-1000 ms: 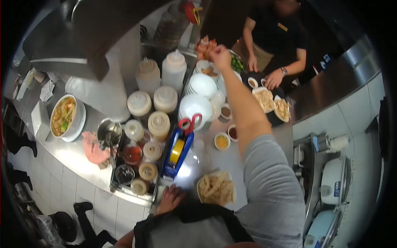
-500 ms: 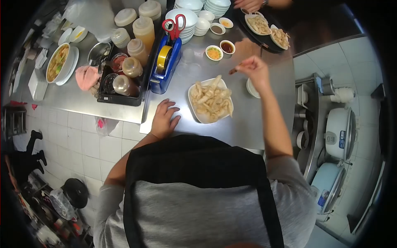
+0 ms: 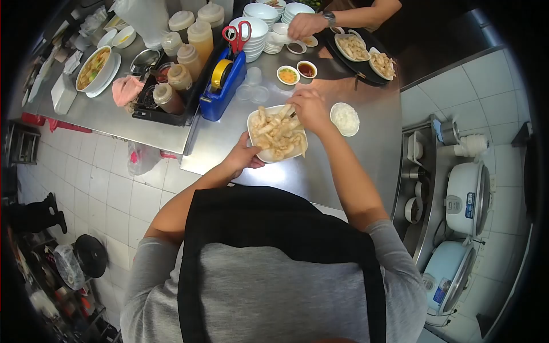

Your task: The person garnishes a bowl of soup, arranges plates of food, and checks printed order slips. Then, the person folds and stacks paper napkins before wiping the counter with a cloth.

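Observation:
A white bowl [image 3: 250, 127] heaped with pale, battered-looking fried pieces [image 3: 277, 136] stands on the steel counter before me. My left hand [image 3: 244, 157] grips its lower left rim, thumb over the edge and fingers beneath. At the upper right of the bowl is my right hand [image 3: 309, 110], its fingers pinched over the food. A small dark piece [image 3: 293, 114] shows at those fingertips; its exact kind is unclear. Right of my right hand sits a bowl of white rice [image 3: 345, 119].
Beyond the bowl are two sauce dishes [image 3: 288, 75] and a blue tape dispenser [image 3: 222, 86] holding red scissors [image 3: 237, 35]. A black crate [image 3: 166, 119] of squeeze bottles is at left. Another person's hand [image 3: 307, 25] reaches over stacked bowls, near a black tray [image 3: 366, 71] with two filled bowls.
My left hand has gone from the counter to the bowl's rim. My right hand has moved left and down to the food, uncovering the rice bowl. The other person's hand has reached further left.

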Tool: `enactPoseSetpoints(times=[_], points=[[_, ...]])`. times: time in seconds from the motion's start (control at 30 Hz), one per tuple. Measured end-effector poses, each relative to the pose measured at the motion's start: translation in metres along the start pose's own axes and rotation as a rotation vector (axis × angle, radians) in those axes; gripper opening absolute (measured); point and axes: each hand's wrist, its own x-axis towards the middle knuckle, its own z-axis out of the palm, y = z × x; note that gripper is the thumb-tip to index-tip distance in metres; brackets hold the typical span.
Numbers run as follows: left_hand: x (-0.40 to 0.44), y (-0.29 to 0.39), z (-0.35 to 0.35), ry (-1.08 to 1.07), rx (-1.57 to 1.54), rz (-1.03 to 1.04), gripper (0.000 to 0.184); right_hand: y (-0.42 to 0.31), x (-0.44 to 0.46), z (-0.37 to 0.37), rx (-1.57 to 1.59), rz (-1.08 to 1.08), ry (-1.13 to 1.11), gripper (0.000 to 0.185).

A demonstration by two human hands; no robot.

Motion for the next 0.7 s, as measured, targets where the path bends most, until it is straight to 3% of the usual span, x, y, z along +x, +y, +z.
enactPoseSetpoints(times=[0.23,0.33,0.4,0.43,0.53,0.63,0.7], points=[[-0.001,-0.004,0.004,0.019,-0.075,0.017,0.056,-0.015,0.005,-0.012,-0.149,0.030,-0.277,0.011],[-0.004,0.000,0.007,0.028,-0.091,0.025,0.058,-0.009,0.004,-0.009,-0.114,0.065,-0.276,0.014],[-0.008,0.002,0.010,0.031,-0.129,0.042,0.059,0.013,0.008,-0.025,0.156,0.175,-0.146,0.020],[-0.008,0.003,0.009,0.029,-0.121,0.038,0.060,0.029,0.006,-0.040,0.288,0.230,-0.077,0.025],[-0.014,0.012,0.005,0.051,-0.097,0.018,0.061,0.075,-0.016,-0.089,0.107,0.266,-0.001,0.058],[-0.014,0.026,0.001,0.067,-0.038,0.017,0.062,0.100,-0.041,-0.076,-0.137,0.390,-0.144,0.100],[-0.007,0.034,0.002,0.044,-0.003,0.005,0.064,0.098,-0.045,-0.075,-0.130,0.497,-0.252,0.111]])
